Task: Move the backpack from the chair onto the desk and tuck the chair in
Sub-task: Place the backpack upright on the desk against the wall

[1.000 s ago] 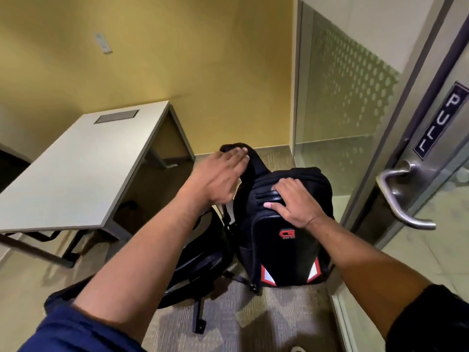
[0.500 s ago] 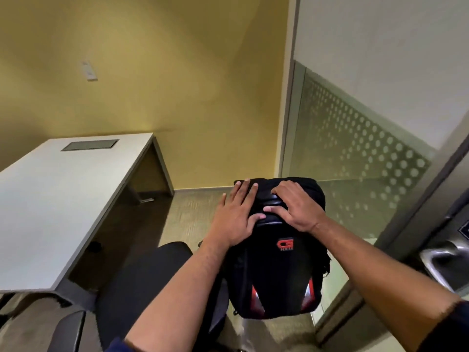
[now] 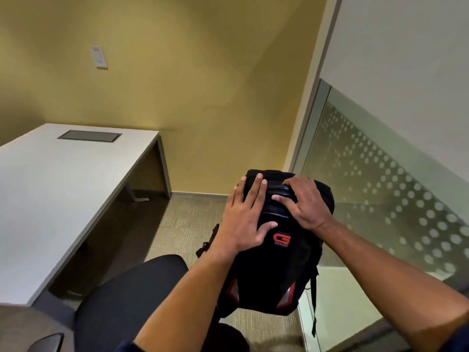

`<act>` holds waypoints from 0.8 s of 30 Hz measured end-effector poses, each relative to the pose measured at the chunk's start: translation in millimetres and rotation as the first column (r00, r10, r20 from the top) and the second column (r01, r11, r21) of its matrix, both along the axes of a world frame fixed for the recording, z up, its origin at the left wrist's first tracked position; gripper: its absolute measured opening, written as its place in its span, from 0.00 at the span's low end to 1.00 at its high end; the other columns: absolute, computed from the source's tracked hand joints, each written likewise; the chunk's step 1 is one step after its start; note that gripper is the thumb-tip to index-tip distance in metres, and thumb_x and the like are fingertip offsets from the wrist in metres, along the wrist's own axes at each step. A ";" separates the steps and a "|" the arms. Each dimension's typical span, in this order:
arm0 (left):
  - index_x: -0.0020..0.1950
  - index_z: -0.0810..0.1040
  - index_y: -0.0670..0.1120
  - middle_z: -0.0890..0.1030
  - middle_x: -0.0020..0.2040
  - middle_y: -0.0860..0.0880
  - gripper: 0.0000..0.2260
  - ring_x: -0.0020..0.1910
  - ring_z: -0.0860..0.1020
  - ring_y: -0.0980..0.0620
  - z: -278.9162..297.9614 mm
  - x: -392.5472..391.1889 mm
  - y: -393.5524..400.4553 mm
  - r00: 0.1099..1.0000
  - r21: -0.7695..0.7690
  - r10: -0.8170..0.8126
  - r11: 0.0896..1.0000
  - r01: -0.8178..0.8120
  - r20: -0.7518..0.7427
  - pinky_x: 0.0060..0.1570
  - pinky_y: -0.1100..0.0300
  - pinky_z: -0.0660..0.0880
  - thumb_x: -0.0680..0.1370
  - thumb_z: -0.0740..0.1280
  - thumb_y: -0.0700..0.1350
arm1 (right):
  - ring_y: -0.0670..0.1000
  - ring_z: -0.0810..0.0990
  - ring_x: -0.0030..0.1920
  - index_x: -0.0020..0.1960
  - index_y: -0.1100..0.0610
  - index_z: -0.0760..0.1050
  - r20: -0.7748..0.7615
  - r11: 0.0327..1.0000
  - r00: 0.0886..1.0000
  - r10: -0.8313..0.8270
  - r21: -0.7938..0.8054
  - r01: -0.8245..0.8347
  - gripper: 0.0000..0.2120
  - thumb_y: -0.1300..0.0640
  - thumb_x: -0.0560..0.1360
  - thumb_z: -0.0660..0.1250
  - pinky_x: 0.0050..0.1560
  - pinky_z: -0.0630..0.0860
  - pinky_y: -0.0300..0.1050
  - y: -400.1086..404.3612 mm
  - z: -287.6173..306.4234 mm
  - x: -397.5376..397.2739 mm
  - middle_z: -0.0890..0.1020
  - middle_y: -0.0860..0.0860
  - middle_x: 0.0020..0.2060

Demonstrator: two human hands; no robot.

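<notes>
A black backpack (image 3: 276, 270) with a red logo and red corner panels hangs in the air to the right of the chair. My left hand (image 3: 245, 219) presses flat on its upper left face, fingers spread. My right hand (image 3: 305, 201) grips its top edge, fingers curled over the padded ridge. The black office chair (image 3: 127, 295) stands below and to the left, its backrest facing me, with nothing on it. The white desk (image 3: 50, 194) is at the left, with a grey cable hatch (image 3: 89, 136) set into its top.
A yellow wall runs behind the desk, with a small white wall plate (image 3: 99, 57). A frosted glass partition with a dot pattern (image 3: 385, 189) stands close on the right. Patterned carpet (image 3: 193, 217) lies between desk and glass. A chair armrest (image 3: 45, 342) shows at bottom left.
The backpack has risen off the chair and now hangs higher. My left hand moved from the top handle onto the bag's face. The view swung left, away from the door.
</notes>
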State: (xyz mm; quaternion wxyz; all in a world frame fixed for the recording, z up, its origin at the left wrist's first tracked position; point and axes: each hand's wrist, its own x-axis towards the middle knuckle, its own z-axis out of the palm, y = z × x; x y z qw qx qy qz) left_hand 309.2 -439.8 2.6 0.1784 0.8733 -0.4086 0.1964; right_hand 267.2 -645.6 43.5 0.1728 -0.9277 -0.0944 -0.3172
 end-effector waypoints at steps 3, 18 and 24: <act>0.84 0.48 0.43 0.46 0.84 0.47 0.39 0.82 0.43 0.40 -0.9 27.2 -4.5 0.999 0.019 0.013 1.000 -0.014 0.030 0.79 0.41 0.52 0.81 0.60 0.62 | 0.44 0.66 0.48 0.54 0.59 0.75 0.011 0.999 0.999 0.041 0.018 -0.041 0.20 0.41 0.79 0.64 0.54 0.62 0.41 -0.8 -2.6 34.6 0.72 0.46 0.46; 0.80 0.64 0.42 0.61 0.81 0.45 0.27 0.81 0.58 0.49 13.2 222.0 -20.4 0.932 0.292 0.361 0.894 -0.339 -0.023 0.79 0.54 0.51 0.80 0.54 0.48 | 0.54 0.73 0.45 0.53 0.60 0.78 0.016 0.872 0.873 0.488 0.043 -0.488 0.16 0.48 0.75 0.67 0.51 0.66 0.47 -8.9 -44.5 299.2 0.79 0.55 0.44; 0.76 0.69 0.40 0.65 0.79 0.43 0.28 0.78 0.64 0.48 23.6 285.1 -47.6 0.897 0.401 0.441 0.815 -0.418 0.040 0.79 0.53 0.56 0.75 0.52 0.39 | 0.58 0.75 0.41 0.50 0.62 0.78 0.142 0.804 0.798 0.586 0.026 -0.595 0.11 0.57 0.71 0.68 0.45 0.70 0.51 -26.9 -53.5 381.7 0.78 0.56 0.41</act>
